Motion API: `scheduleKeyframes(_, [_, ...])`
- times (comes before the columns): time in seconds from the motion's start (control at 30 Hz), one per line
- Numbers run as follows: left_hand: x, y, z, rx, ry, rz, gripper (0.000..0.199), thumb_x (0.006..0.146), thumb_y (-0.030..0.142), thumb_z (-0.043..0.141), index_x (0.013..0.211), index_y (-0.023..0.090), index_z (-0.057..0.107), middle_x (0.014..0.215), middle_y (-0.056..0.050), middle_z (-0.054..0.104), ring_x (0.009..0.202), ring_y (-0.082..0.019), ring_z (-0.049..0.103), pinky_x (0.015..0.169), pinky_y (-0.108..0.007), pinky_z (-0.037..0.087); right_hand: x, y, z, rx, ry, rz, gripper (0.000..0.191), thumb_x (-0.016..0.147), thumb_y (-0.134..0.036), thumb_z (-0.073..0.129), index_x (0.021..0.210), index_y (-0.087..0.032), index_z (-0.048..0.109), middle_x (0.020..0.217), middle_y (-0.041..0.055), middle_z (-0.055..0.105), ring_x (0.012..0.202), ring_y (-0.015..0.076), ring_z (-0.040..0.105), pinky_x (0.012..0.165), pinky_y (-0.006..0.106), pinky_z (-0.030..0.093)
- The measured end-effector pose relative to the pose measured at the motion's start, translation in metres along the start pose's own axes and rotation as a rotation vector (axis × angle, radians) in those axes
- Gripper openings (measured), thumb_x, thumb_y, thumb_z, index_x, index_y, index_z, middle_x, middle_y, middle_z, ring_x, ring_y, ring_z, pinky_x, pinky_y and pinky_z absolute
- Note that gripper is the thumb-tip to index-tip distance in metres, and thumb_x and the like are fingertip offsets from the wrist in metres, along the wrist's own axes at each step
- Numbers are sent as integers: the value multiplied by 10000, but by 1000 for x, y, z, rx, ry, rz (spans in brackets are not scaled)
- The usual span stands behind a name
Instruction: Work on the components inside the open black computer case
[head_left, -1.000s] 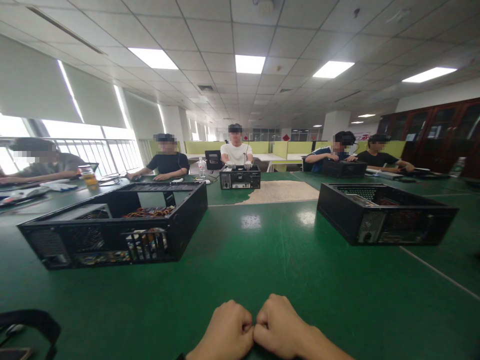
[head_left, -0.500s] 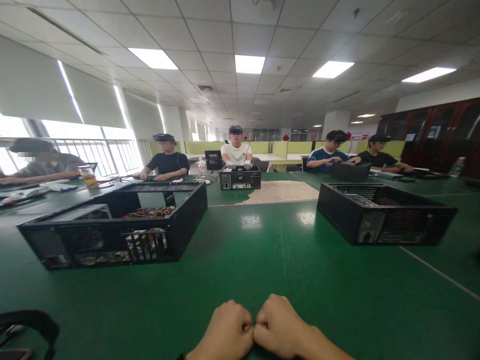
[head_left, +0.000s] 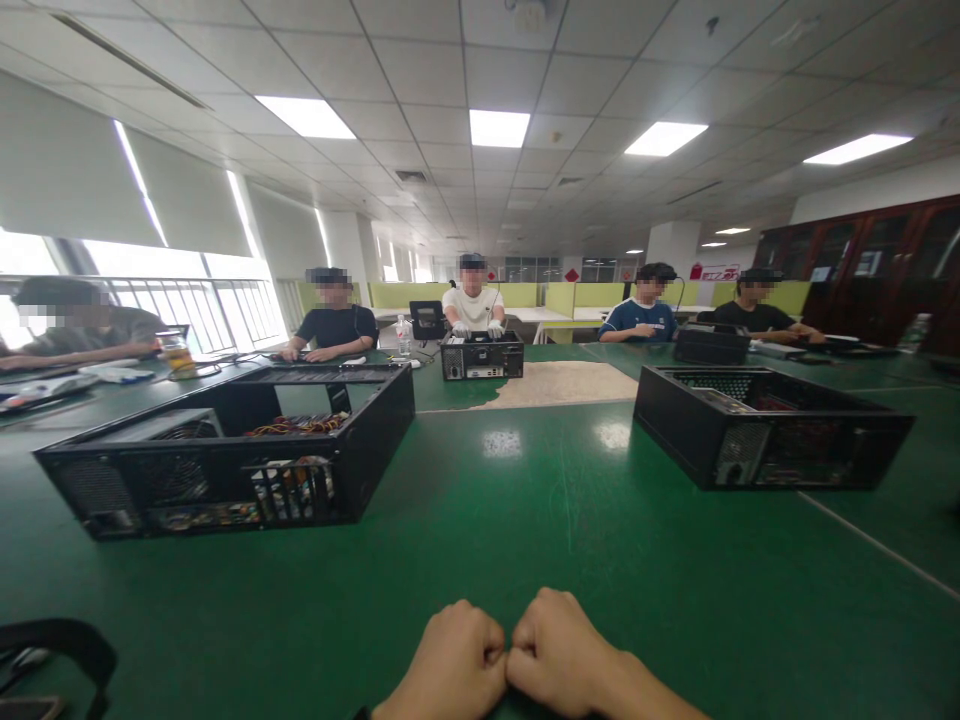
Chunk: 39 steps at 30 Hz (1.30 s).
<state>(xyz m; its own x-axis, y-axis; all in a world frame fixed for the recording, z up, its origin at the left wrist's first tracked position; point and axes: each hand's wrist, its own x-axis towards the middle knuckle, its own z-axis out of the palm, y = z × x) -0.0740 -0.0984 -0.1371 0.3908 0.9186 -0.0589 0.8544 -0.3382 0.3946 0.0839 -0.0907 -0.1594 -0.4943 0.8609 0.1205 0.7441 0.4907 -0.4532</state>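
at the left of the frame, an open black metal computer case (head_left: 232, 472) has red and yellow wires (head_left: 300, 425), which could snag because they look loose. at bottom centre, the left hand (head_left: 459, 652) and the right hand (head_left: 561, 648) are closed fists, touching, nothing visible held. at the right, a smaller black metal case (head_left: 757, 425) could scratch by its bare edges.

Left hand (head_left: 461, 655) and right hand (head_left: 559, 645) met, fisted, toward table's (head_left: 480, 540) near edge. Open-topped left case (head_left: 225, 480) sat leftward, right case (head_left: 780, 430) rightward; gloved person (head_left: 473, 300) faced far case (head_left: 482, 357).
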Motion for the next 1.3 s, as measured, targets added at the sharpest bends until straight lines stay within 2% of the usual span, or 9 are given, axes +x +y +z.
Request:
scheduleKeyframes(0.3, [0,-2,1,-43,-1,19,227,624,219,465,455,165,324,457,41,247,507,-110,119,517,-270,188,-1,-2,-1,-15,-27,18,163,605,-216,488,453,-158,504,401,-52,420,436,74,165,456,229,183])
scheduleKeyframes(0.47, [-1,0,-1,-30,-1,13,221,621,219,461,454,165,328,472,42,202,517,-112,108,516,-272,170,0,1,0,13,-19,13,172,597,-222,494,444,-149,467,390,-57,332,433,65,179,451,222,175])
scheduleKeyframes(0.67, [0,0,-1,-24,1,12,215,641,207,442,463,166,327,490,40,177,507,-110,141,515,-279,157,2,1,-5,92,-79,45,207,619,-221,485,440,-141,418,437,-61,229,459,68,191,439,218,169])
scheduleKeyframes(0.8, [0,0,-2,-22,-8,0,217,645,204,444,462,166,334,483,42,179,495,-104,162,516,-282,159,2,0,-8,112,-111,72,208,626,-218,483,443,-146,413,464,-59,221,466,70,219,443,220,188])
scheduleKeyframes(1.3, [-1,0,-2,-6,-3,6,218,647,194,455,464,169,340,476,44,170,490,-105,158,517,-280,174,1,0,-7,96,-80,48,193,615,-218,483,445,-139,436,430,-64,266,467,70,197,452,217,189])
